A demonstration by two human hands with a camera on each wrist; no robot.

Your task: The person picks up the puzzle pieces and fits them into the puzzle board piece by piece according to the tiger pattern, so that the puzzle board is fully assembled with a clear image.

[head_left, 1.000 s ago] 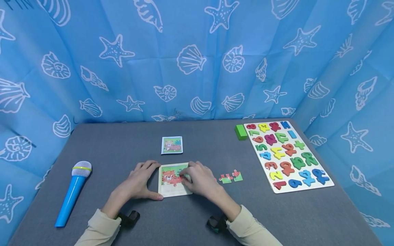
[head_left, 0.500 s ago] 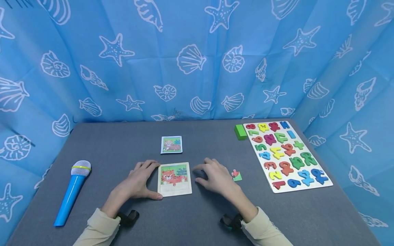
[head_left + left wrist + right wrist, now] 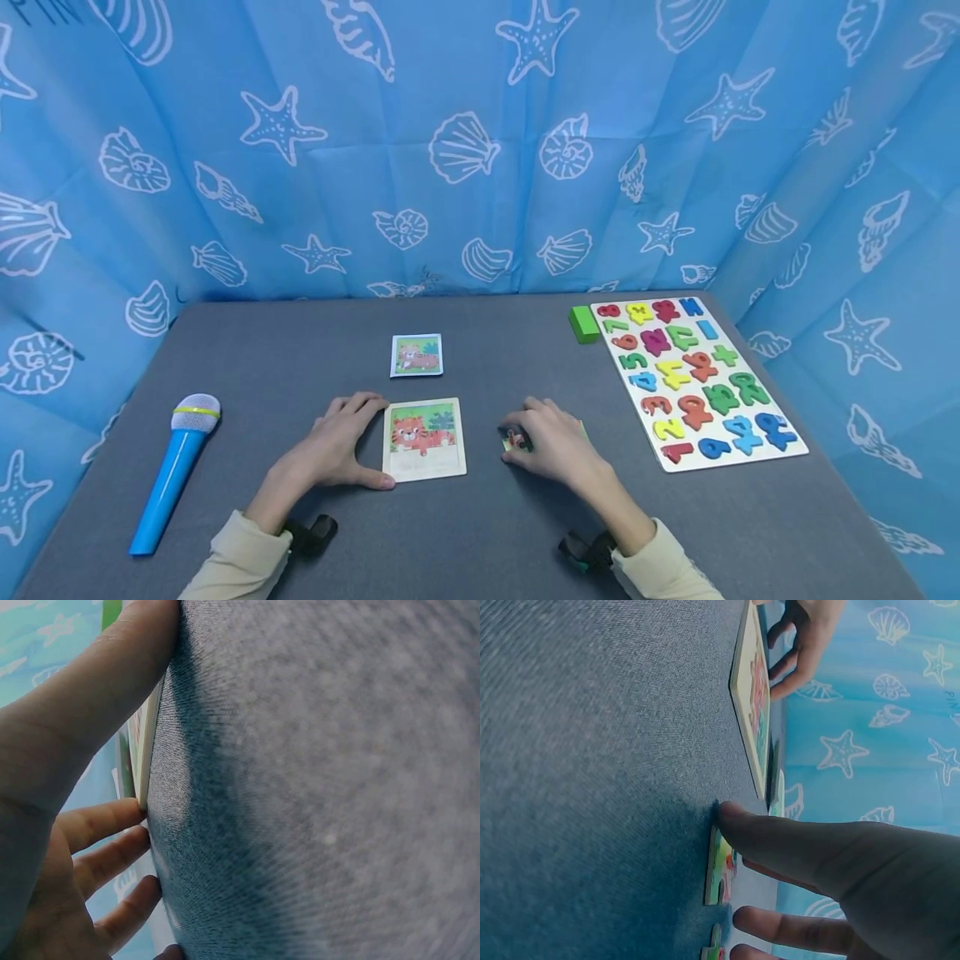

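My left hand [image 3: 341,446] steadies a square jigsaw puzzle tray [image 3: 424,475] by its left side, thumb at the near corner and fingertips at the far one. Inside the tray a tiger picture fills the upper part; the lower strip is bare wood. Just right of the tray, my right hand [image 3: 551,442] has thumb and fingers around a small jigsaw piece [image 3: 720,866] on the table. A second jigsaw piece [image 3: 716,945] lies beside it, partly hidden by fingers. In the head view the right hand covers most of the loose pieces.
A small tiger picture card [image 3: 417,356] lies behind the tray. A blue toy microphone [image 3: 176,475] is at the left. On the right are a green block [image 3: 583,324] and a white number-and-letter board [image 3: 660,454]. A blue shell-print curtain [image 3: 480,150] hangs behind the grey table.
My right hand has left the tray's right side and moved right to the loose pieces, where its thumb and fingers now pinch one. The left hand has stayed on the tray.
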